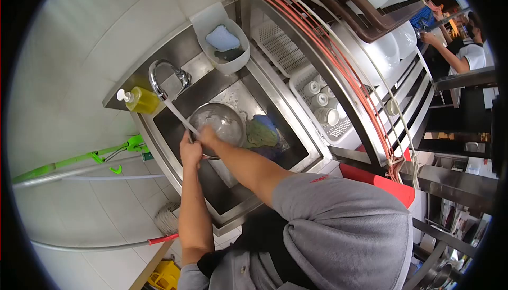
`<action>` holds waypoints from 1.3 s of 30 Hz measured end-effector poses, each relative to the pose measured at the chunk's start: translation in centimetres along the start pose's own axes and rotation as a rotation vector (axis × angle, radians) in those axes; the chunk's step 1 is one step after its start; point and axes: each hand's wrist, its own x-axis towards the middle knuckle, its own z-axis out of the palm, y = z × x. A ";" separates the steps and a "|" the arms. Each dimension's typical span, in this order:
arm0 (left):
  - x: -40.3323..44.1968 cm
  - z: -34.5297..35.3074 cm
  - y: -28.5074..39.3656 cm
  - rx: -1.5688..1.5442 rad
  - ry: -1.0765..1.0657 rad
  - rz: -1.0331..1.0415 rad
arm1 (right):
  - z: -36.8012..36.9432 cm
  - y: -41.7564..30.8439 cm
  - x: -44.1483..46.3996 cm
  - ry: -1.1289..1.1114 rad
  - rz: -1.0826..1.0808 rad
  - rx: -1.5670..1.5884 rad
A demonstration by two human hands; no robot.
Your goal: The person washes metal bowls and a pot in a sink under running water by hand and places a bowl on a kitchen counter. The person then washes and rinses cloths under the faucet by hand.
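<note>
Nearest of all are the person's gray shirt [344,210] and black apron [254,247], at 5 and 6 o'clock. Both arms reach up to a round metal bowl [231,126], which sits in the steel sink [288,112]. The left hand [190,151] holds the bowl's edge at its 8 o'clock. The right hand [209,137] dips inside the bowl. Its fingers are blurry, so I cannot tell if they are wide or narrow, or if they hold something.

Now count the clock from the bowl. Green and blue cloths [259,134] lie in a heap at 3 o'clock, just beside it. The shiny tap [182,80] bends over at 10 to 11 o'clock. A thin pale line runs from its mouth toward the hands; I cannot tell if it is water or a hose. A yellow soap bottle [143,100] with a white pump is at 10 o'clock. At 12 o'clock a white tub [233,66] holds a pale blue cloth [222,38].

Farther off, white cups [326,115] lie in a basket between 2 and 3 o'clock. A brown rack [375,28] with white dishes is higher up, near 2 o'clock. A stringy mop head [168,218] and a yellow bucket [165,277] are at 7 o'clock. Farthest away, another person [468,57] is between 2 and 3 o'clock.
</note>
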 end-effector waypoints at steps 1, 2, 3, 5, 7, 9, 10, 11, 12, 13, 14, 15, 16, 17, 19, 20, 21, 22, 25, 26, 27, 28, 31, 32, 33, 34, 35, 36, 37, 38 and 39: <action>2.3 -0.6 -3.2 -0.009 0.066 0.113 | 1.7 0.3 -0.8 -0.104 -0.002 0.081; 2.0 -2.0 -2.4 -0.112 -0.018 0.085 | 0.6 0.6 -0.7 -0.477 -0.196 -0.479; 1.1 -3.3 -0.5 -0.217 -0.101 0.060 | -0.7 0.7 -0.4 -0.840 -0.382 -1.051; -0.3 -3.5 0.5 -0.186 -0.105 0.005 | -3.5 0.2 -0.9 -0.552 -0.429 -1.046; 0.7 -3.0 -0.3 -0.114 -0.111 -0.056 | -5.0 -0.9 0.0 -0.258 -0.475 -1.030; 1.7 -2.7 0.0 -0.015 -0.185 -0.021 | -4.7 -0.3 -0.8 -0.269 -0.271 -1.013; 2.1 -2.1 0.0 0.062 -0.154 -0.027 | -4.2 0.7 -1.6 -0.275 -0.162 -1.000; 2.7 -1.1 0.4 0.136 -0.125 -0.026 | -4.1 1.7 -2.4 -0.274 -0.052 -0.987; 4.9 0.6 -1.6 0.432 -0.011 0.038 | -3.9 2.8 -3.1 -0.269 0.058 -0.975; 5.3 2.1 -2.1 0.430 -0.030 0.061 | -3.3 3.4 -2.8 -0.298 0.133 -0.822; 5.3 3.5 -2.2 0.606 0.065 0.131 | -2.7 3.1 -2.0 -0.353 0.158 -0.483; 5.4 4.7 -2.7 0.780 0.167 0.199 | -3.5 2.5 -1.9 -0.427 0.185 -0.133; 7.1 4.6 -3.4 0.708 0.049 -0.040 | -5.0 1.1 -2.9 -0.461 0.195 0.066; 7.0 4.2 -2.3 0.709 0.038 -0.026 | -6.7 0.1 -5.1 -0.452 0.123 -0.005; 5.8 2.4 1.0 0.277 -0.205 -0.220 | -9.9 -1.5 -9.0 -0.433 -0.091 -0.226; 10.4 1.7 -3.3 0.281 -0.280 -0.191 | -10.6 0.5 -9.5 -0.424 -0.088 -0.223; 9.5 0.3 -0.4 0.367 -0.509 -0.098 | -11.3 3.9 -9.1 -0.531 -0.369 -0.377; 9.9 0.6 -1.6 0.288 -0.463 -0.041 | -12.1 4.9 -9.8 -0.643 -0.649 -0.532; 9.4 3.8 -3.6 0.356 -0.195 -0.336 | -10.2 0.7 -9.6 -0.244 -0.291 -0.311; 7.2 4.8 -1.7 0.380 -0.237 -0.277 | -8.2 0.8 -10.0 -0.138 -0.199 -0.186; 8.9 4.2 -2.3 0.362 -0.240 -0.260 | -5.4 1.0 -10.8 -0.033 -0.116 -0.044; 12.3 2.1 -4.0 0.744 -0.489 0.087 | -5.2 1.2 -12.2 -0.111 -0.235 -0.117; 7.6 -0.3 1.7 0.619 -0.489 0.071 | -8.4 4.4 -13.1 -0.346 -0.528 -0.363; 11.6 0.3 -6.1 0.293 -0.223 0.600 | -9.5 3.6 -12.2 -0.331 -0.522 -0.445; 11.0 0.8 -6.1 0.285 -0.224 0.600 | -10.1 2.4 -11.6 -0.316 -0.513 -0.520; 9.9 1.7 -5.8 0.231 -0.342 0.184 | -10.1 -1.7 -12.3 -0.170 -0.265 -0.334; 8.6 2.4 -5.4 0.165 -0.444 -0.231 | -9.2 -2.5 -12.4 -0.172 -0.270 -0.349; 7.1 2.1 -2.1 0.397 -0.435 -0.142 | -7.2 -3.1 -12.7 -0.033 -0.260 -0.227; 5.6 1.9 1.3 0.632 -0.413 -0.059 | -5.9 -3.3 -12.7 0.107 -0.247 -0.097; 6.0 1.0 0.9 0.577 -0.386 -0.135 | -5.5 -3.1 -12.9 0.089 -0.379 -0.011; 6.2 0.3 0.8 0.519 -0.357 -0.209 | -6.1 -2.2 -12.1 0.082 -0.379 -0.010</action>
